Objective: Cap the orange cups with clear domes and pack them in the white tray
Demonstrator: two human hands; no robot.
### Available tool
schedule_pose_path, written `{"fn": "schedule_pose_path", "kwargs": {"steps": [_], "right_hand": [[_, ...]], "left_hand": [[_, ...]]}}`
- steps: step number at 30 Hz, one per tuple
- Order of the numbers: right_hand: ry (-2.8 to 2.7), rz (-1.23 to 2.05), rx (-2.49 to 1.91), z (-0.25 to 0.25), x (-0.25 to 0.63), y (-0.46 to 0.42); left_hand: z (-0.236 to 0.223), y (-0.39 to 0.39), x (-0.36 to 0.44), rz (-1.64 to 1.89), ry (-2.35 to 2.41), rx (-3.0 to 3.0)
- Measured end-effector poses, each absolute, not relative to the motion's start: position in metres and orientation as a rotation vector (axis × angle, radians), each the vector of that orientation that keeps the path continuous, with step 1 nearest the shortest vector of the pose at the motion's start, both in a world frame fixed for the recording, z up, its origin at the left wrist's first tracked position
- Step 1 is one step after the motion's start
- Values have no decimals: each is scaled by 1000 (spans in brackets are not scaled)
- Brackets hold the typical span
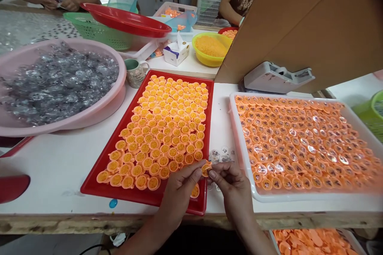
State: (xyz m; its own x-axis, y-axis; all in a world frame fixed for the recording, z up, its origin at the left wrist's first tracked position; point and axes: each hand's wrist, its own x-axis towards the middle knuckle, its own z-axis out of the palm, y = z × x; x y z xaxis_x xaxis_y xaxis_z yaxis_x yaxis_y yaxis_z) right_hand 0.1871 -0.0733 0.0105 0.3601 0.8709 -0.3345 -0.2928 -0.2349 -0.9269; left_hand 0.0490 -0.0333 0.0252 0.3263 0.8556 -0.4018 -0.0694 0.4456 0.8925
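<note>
The head view shows the left hand (183, 185) and right hand (231, 181) both pinching one small orange cup (206, 169) over the red tray's (196, 206) edge.

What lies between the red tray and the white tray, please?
In the head view, small clear discs lie there on the table, partly hidden by the right hand; it and the left hand hold an orange piece.

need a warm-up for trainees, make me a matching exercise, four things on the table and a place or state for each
1. tape dispenser
2. mug
3. yellow bowl
4. tissue box

A. between the pink basin and the red tray
B. tissue sticking out of its top
C. in front of the cardboard
D. heaped with small orange bits

Pairs: 1-C, 2-A, 3-D, 4-B
</note>
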Motion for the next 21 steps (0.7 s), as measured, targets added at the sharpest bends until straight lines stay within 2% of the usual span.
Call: {"fn": "schedule_pose_path", "kwargs": {"steps": [6,15,21], "right_hand": [[-1017,844,-1514,15,190,-78],[-1196,718,-1517,28,187,-81],[-1487,571,-1456,36,198,-89]], "left_hand": [[26,-31,51,808,1074,1067],[31,-34,46,888,992,1111],[37,-28,43,731,975,1280]]}}
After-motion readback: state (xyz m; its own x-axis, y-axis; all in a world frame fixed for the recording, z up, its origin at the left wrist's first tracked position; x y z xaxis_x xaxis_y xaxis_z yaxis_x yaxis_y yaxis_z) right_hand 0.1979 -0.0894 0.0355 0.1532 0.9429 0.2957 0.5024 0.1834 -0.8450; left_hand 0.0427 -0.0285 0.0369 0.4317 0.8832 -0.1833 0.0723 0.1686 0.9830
